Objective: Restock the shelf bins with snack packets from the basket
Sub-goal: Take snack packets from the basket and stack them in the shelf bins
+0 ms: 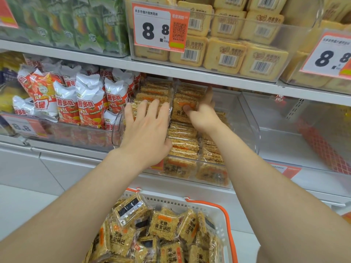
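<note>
Head view, from the left: red-and-white snack bags [85, 105] fill the neighbouring bin. Beside them my left hand [146, 130] lies flat on the stacked packets [182, 133] in the clear bin [116, 130], fingers [157, 109] straight and spread, gripping nothing. I judge it is steadying the rows so they do not slide while room is made. To its right my right hand [203, 114] reaches deeper, thumb on the face of an upright packet [180, 112] and forefinger up its far edge. I think it is pinching the packet to stand it in line, though the other fingers are hidden. Further right, the next bin [284, 139] shows something red and netted along its side. Below, between my forearms, the basket [226, 211] sits just under the shelf. It is heaped with the same golden packets [163, 224], so much restocking remains.
</note>
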### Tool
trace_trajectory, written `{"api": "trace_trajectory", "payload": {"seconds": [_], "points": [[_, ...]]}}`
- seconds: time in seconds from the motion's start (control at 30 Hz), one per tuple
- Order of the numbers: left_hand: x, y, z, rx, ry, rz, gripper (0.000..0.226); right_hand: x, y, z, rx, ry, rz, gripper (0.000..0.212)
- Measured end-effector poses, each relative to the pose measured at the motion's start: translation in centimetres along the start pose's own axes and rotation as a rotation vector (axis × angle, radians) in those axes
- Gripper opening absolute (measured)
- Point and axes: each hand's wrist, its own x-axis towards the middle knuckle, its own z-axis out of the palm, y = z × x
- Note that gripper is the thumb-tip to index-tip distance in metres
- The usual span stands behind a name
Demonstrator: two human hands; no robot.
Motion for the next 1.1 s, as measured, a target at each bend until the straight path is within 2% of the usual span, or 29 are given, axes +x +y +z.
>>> {"api": "trace_trajectory", "payload": {"seconds": [0.13, 0.23, 0.3, 0.43, 0.53, 0.63, 0.67, 0.73, 0.8, 0.87, 1.0, 1.1], "points": [[-0.2, -0.3, -0.1, -0.045, -0.006, 0.02, 0.094, -0.1, -0.1, 0.3, -0.051, 0.016, 0.045, 0.102], [-0.9, -0.7, -0.2, -0.124, 0.016, 0.041, 0.091, -1.2, 0.5, 0.0, -0.02, 0.203, 0.037, 0.109], [-1.4, -0.9, -0.6, -0.189, 0.053, 0.05, 0.086, -1.9, 0.5, -0.5, -0.11, 0.292, 0.043, 0.099], [-2.7, -0.7, -1.5, -0.294, 0.167, 0.06, 0.075, -3.9, -0.1, -1.5, -0.274, 0.306, 0.05, 0.103], [-3.6, -0.3, -1.9, -0.339, 0.27, 0.143, 0.055, -6.5, -1.0, -2.5, -0.347, 0.274, 0.037, 0.077], [-5.0, 0.7, -2.5, -0.355, 0.375, 0.25, 0.019, -10.1, -2.2, -3.7, -0.378, 0.283, -0.174, 0.028], [-5.5, 1.1, -2.6, -0.357, 0.376, 0.287, 0.008, -11.5, -2.7, -4.1, -0.37, 0.259, -0.23, 0.021], [-6.7, 1.9, -2.7, -0.344, 0.296, 0.322, 0.023, -14.2, -3.5, -4.7, -0.365, 0.164, -0.284, 0.026], [-7.9, 2.5, -1.6, -0.291, 0.142, 0.37, 0.036, -16.5, -3.9, -4.9, -0.438, 0.055, -0.32, 0.026], [-8.8, 3.3, 0.4, -0.197, -0.071, 0.433, 0.035, -18.2, -3.6, -4.8, -0.565, -0.052, -0.368, 0.026], [-10.5, 5.0, 5.0, -0.119, -0.58, 0.4, 0.027, -20.5, -2.1, -4.4, -0.781, -0.351, -0.323, 0.017], [-11.7, 5.8, 8.7, -0.078, -0.765, 0.344, 0.029, -21.3, -1.0, -4.7, -0.939, -0.565, -0.248, 0.025]]}}
